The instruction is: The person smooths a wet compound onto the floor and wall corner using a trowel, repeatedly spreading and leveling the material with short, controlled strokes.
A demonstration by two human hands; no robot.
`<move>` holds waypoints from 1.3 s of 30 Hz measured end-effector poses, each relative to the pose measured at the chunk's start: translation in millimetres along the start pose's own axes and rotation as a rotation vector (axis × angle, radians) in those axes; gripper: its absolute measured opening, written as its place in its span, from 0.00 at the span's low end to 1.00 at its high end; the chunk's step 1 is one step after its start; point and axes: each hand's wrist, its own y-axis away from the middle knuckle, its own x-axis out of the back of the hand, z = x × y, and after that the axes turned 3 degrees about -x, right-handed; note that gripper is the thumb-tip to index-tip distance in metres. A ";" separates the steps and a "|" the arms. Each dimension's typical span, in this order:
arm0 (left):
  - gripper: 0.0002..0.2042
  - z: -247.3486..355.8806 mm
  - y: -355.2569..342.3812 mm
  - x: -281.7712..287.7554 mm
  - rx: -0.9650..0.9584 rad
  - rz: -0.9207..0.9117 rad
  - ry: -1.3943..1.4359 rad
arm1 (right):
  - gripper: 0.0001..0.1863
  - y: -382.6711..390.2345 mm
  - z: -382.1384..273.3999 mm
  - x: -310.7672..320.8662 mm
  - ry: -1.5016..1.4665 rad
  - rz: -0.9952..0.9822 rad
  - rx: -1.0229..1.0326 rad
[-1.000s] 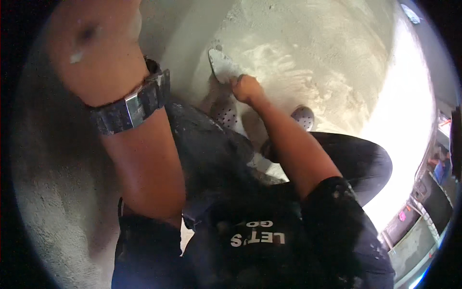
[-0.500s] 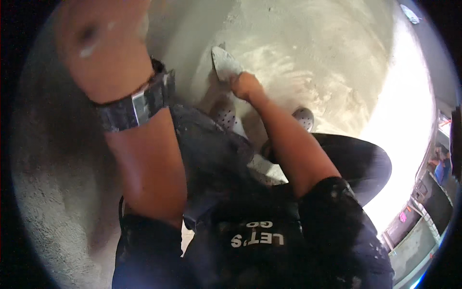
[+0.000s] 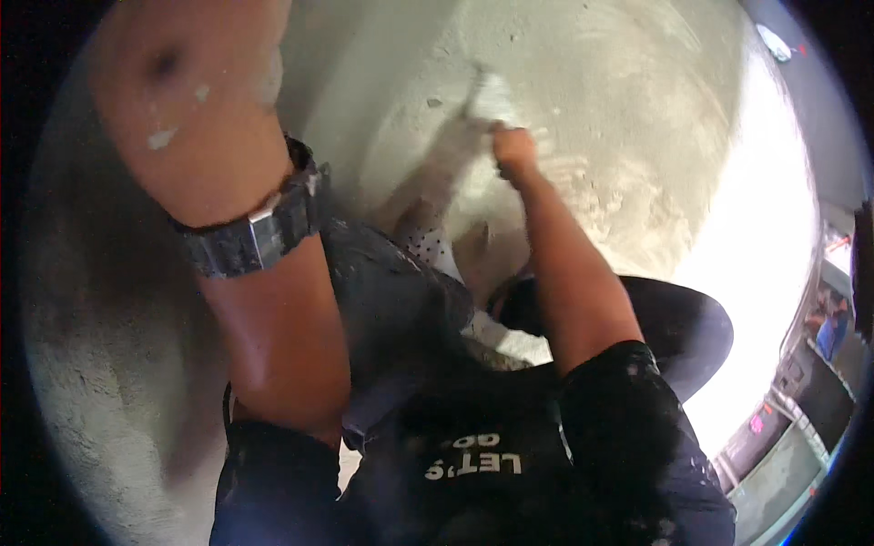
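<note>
My right hand [image 3: 515, 155] is closed around the handle of a trowel [image 3: 492, 96], whose pale metal blade is smeared by motion. The blade is over or against a grey cement surface [image 3: 583, 100] with pale swirl marks; whether it touches is unclear. Close to the camera at the upper left is my left hand [image 3: 196, 109], its back spotted with pale cement. Its fingers lie beyond the picture's edge, so what they hold or touch is hidden. A dark watch band [image 3: 255, 238] with a metal clasp circles that wrist.
A light clog with holes [image 3: 430, 247] shows on my foot below the trowel. Left of my arm runs a shaded rough grey wall [image 3: 82, 364]. Strong light falls along the right side. At the far right are a pink item [image 3: 757, 424] and a white oval thing [image 3: 774, 42].
My right hand has swept the trowel to the right and slightly farther away. The left forearm has shifted slightly. The second clog no longer shows.
</note>
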 end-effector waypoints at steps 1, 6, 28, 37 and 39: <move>0.17 -0.8 1.6 -1.8 0.004 -0.008 0.015 | 0.29 -9.7 12.1 23.2 -0.083 0.047 -0.074; 0.17 -6.1 4.0 -11.5 0.012 -0.017 0.019 | 0.30 6.1 33.3 67.8 -0.110 -0.253 0.100; 0.17 3.0 3.7 -7.1 -0.007 -0.012 -0.026 | 0.19 42.9 -70.8 41.5 0.593 -0.095 0.193; 0.18 7.3 3.3 -3.3 -0.004 0.002 -0.023 | 0.18 25.2 -39.8 20.0 0.746 -0.094 0.306; 0.18 7.1 0.5 -6.4 -0.005 0.007 -0.008 | 0.26 -6.8 -42.0 63.8 0.516 -0.021 0.095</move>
